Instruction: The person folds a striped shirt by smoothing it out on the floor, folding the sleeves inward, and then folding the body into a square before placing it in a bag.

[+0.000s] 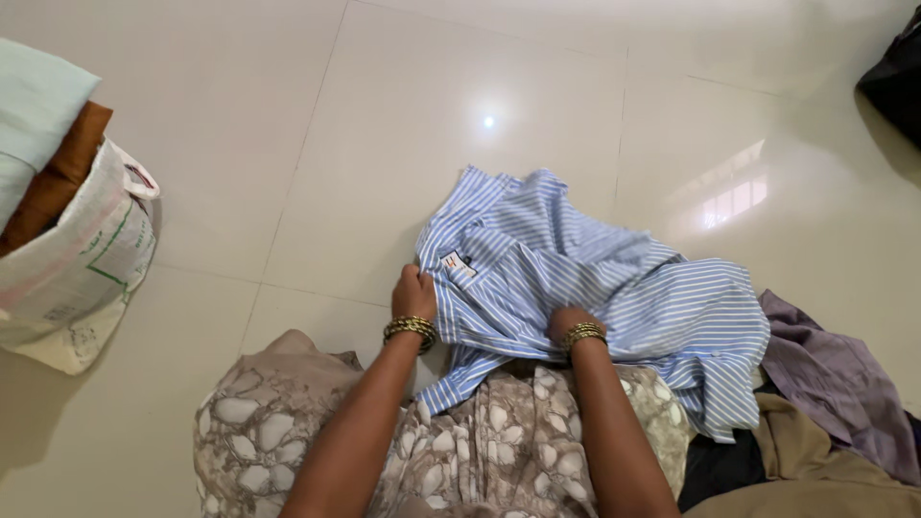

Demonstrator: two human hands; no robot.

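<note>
A blue and white striped shirt [595, 278] lies crumpled on the pale tiled floor [403, 125] in front of my lap. My left hand [414, 293] grips the shirt at its collar edge, next to the small white label [459, 268]. Further right, my right hand [568, 321] is tucked into the folds of the shirt, its fingers hidden by the cloth. Both wrists wear gold bangles. My knees, covered in brown patterned cloth [460, 441], sit just under the shirt's near edge.
A white woven sack [82, 264] stuffed with brown and pale green cloth stands at the left. A heap of purple [839, 379], tan and dark garments lies at the lower right. A dark object [897, 77] sits in the top right corner.
</note>
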